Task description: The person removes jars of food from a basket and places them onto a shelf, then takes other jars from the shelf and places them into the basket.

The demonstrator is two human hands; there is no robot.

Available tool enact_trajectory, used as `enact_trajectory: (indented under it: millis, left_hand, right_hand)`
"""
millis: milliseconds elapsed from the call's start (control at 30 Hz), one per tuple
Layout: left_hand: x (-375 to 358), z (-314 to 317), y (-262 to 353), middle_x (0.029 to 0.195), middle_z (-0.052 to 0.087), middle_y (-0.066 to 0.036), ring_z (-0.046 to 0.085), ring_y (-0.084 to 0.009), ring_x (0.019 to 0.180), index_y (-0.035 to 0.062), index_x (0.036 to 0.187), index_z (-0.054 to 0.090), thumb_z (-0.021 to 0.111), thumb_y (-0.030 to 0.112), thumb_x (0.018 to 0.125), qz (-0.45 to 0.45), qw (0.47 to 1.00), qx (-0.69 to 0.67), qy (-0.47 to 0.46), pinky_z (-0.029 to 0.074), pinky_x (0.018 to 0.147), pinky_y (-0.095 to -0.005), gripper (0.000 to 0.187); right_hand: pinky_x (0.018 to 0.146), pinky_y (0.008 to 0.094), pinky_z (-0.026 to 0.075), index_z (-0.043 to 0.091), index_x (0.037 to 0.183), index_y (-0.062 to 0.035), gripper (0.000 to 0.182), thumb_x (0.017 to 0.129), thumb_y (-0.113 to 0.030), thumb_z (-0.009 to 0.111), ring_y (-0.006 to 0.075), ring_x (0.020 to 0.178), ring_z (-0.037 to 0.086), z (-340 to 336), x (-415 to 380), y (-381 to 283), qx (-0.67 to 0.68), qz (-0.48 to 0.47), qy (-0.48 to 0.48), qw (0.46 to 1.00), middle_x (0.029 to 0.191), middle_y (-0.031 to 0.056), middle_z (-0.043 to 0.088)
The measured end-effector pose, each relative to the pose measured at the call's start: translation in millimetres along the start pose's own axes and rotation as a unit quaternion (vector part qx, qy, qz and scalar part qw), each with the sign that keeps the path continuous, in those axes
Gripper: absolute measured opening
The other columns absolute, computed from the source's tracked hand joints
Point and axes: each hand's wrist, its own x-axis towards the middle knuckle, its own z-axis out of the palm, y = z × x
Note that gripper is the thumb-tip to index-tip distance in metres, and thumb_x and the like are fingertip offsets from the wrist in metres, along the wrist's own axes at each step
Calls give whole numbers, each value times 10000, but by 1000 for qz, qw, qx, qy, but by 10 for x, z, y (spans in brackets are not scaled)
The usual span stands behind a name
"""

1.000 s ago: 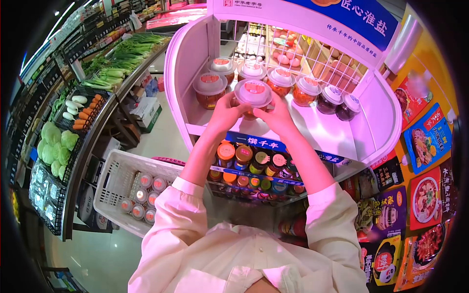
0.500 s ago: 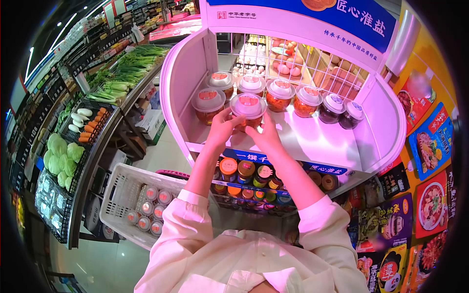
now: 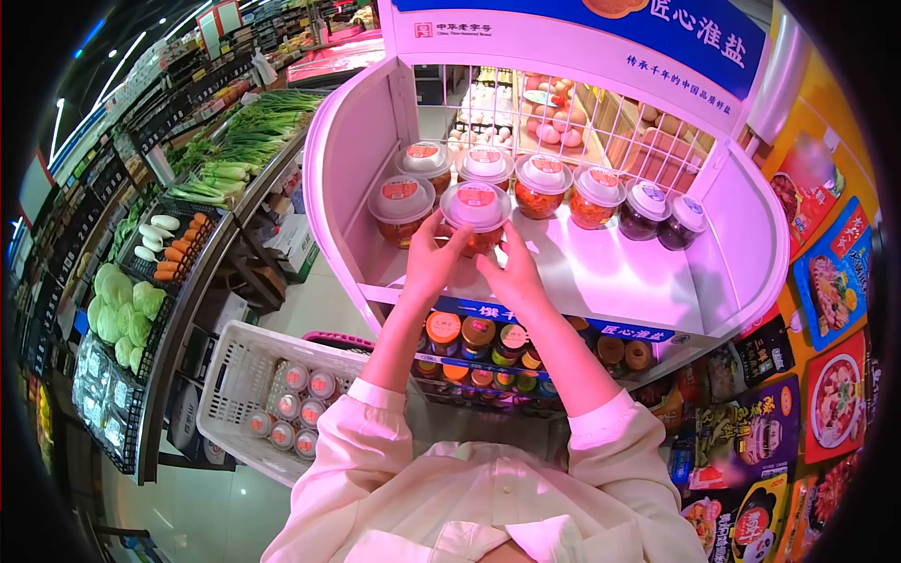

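A clear plastic tub with a domed lid and a red label stands at the front of the white display shelf. My left hand is curled against its left side, with the thumb across the front. On the other side, my right hand has its fingers at the tub's edge and its thumb near the base. Beside and behind it are more red-labelled tubs, such as the left tub and the back tub. Two dark-filled tubs with purple labels sit farther right.
A white plastic crate with several lidded tubs stands at lower left. Jars line the shelves under the display. Wire mesh closes its back, and curved side walls flank it. Vegetable racks run along the left.
My hands have shifted slightly down around the tub, and the thumbs are a little farther apart. The tub stays in about the same place. The view has tilted slightly.
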Motion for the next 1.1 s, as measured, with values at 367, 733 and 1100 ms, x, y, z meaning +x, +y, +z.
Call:
enact_trajectory:
  millis: [367, 733, 1100]
  left_hand:
    - [-2, -12, 20, 907, 608, -41, 607, -109, 828, 18, 1291, 513, 618, 180, 905, 1, 998, 61, 5, 494, 699, -253, 431]
    - [11, -23, 1, 923, 610, -53, 608, -111, 820, -19, 1256, 523, 607, 155, 912, 13, 998, 64, 3, 497, 716, -245, 395]
    - [6, -32, 6, 918, 613, -65, 604, -110, 804, -23, 1232, 538, 603, 127, 908, 26, 998, 56, -9, 500, 713, -245, 363]
  right_hand:
    - [1078, 384, 339, 160, 1468, 25, 829, 804, -89, 641, 330, 1372, 295, 14, 12, -9, -43, -39, -26, 998, 1497, 207, 246]
    - [1114, 358, 282, 175, 1457, 40, 817, 774, -55, 613, 293, 1377, 287, 19, -26, -131, -69, -41, -24, 996, 1495, 200, 235]
    - [1052, 379, 364, 301, 1393, 57, 729, 768, -87, 646, 318, 1259, 415, 23, -15, -86, 8, -24, 3, 1000, 1366, 200, 359]
